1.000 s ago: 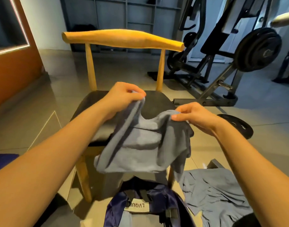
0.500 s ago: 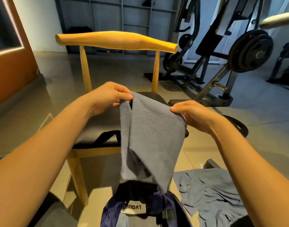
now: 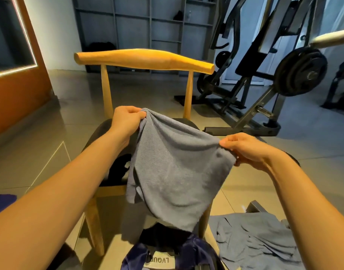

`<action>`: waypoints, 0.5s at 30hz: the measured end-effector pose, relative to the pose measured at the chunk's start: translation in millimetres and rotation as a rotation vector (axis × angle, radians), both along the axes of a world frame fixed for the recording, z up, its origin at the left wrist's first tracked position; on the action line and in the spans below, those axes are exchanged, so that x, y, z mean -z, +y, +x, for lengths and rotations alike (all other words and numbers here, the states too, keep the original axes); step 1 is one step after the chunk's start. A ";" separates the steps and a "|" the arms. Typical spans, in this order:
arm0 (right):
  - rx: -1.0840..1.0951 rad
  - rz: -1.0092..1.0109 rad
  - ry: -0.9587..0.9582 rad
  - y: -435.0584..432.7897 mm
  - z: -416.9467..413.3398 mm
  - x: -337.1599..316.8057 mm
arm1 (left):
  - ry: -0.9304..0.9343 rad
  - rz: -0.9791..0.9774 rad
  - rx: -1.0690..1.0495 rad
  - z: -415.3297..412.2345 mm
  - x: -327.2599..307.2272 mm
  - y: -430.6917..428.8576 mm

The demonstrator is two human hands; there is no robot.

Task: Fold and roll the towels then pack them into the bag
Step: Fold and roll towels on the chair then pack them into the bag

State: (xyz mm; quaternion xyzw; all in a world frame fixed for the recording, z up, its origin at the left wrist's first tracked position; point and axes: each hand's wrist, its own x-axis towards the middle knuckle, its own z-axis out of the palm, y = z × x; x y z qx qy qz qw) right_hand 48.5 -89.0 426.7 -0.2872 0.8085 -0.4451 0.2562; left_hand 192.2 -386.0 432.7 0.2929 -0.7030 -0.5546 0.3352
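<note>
**Grey towel held up by two corners above the chair**

The left hand (image 3: 126, 119) pinches the upper left corner of a grey terry-cloth towel (image 3: 175, 170) between curled fingers and thumb. The right hand (image 3: 245, 149) pinches the opposite upper corner, fingers bunched on the cloth. The towel hangs between them, in front of the dark seat of a wooden chair (image 3: 144, 59). Below, a navy fabric bag (image 3: 194, 252) stands on the floor; a second crumpled grey towel (image 3: 255, 238) lies just beside it.
</note>
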 end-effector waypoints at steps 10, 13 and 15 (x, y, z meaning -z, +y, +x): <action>-0.040 -0.577 -0.253 -55.5 55.3 -58.3 | -0.012 -0.067 0.318 2.9 -43.0 39.5; -0.095 -0.555 -0.150 -57.5 57.5 -61.1 | 0.000 -0.021 0.450 7.3 -53.1 47.7; -0.051 -0.516 -0.013 -59.5 58.4 -59.0 | -0.019 -0.053 0.529 9.1 -56.3 49.1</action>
